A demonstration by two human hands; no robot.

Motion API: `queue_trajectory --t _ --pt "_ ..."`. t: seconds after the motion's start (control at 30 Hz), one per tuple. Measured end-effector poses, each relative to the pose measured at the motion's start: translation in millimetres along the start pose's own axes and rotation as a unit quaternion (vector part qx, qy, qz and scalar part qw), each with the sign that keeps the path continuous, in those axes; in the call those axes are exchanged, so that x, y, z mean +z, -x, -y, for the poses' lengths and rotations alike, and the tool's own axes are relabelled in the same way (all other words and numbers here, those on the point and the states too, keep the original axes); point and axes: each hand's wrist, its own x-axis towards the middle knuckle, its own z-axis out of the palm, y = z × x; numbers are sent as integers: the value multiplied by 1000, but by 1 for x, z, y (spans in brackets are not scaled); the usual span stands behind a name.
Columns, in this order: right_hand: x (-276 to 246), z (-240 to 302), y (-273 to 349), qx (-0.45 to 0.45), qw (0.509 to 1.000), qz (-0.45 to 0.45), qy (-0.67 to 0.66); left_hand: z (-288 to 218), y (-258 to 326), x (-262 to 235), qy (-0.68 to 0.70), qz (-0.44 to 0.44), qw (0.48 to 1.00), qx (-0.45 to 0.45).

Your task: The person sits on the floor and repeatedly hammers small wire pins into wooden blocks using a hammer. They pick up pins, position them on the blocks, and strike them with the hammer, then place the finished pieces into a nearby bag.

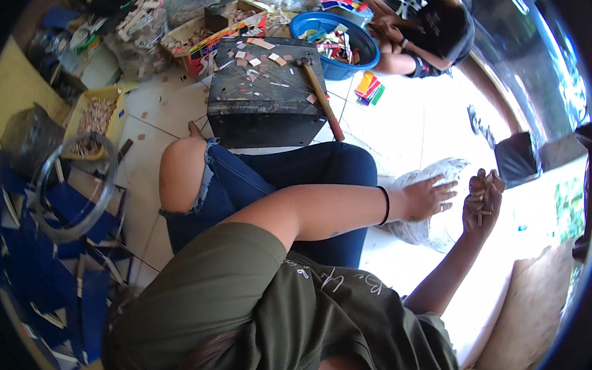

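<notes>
My left arm reaches across my lap to the right. My left hand (pixel 424 198) has its fingers apart, with a ring on one, and nothing shows in it. It is over or against a clear plastic bag (pixel 447 171) on the floor; whether it touches the bag I cannot tell. Farther right, my right hand (pixel 484 201) is raised, palm up, its fingers curled around several small pale pieces (pixel 484 214). In front of my knees stands a black box-shaped block (pixel 263 99), with small pieces scattered on top and a hammer (pixel 320 99) with a wooden handle lying across its right side.
Behind the block are a blue tub (pixel 335 68) of coloured scraps and a cardboard box (pixel 198 65). At left lie a yellow basket (pixel 116 125) of small pieces, a wire coil (pixel 47 202) and blue panels (pixel 58 259). Another person (pixel 444 32) sits at the far right, near coloured strips (pixel 369 88).
</notes>
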Motion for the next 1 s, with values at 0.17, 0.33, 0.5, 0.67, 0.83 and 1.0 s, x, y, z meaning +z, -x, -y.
queue_trajectory --t 0.17,0.33,0.5,0.67,0.83,1.0 --pt "-13 21 -18 -38 998 58 -1 11 -2 4 67 68 995 -10" --pt "-2 -10 -22 -67 996 63 15 60 70 -27 86 53 993 -65" --pt "9 -82 -49 31 995 5 -99 146 187 -106 33 -76 966 -245" --pt "36 -163 -109 139 975 41 -166 188 266 -164 -102 2 904 -416" --pt "72 -205 -177 216 945 99 -224 196 253 -138 -94 79 921 -370" --pt "98 -210 -227 155 954 125 -225 190 241 -112 -116 117 918 -360"
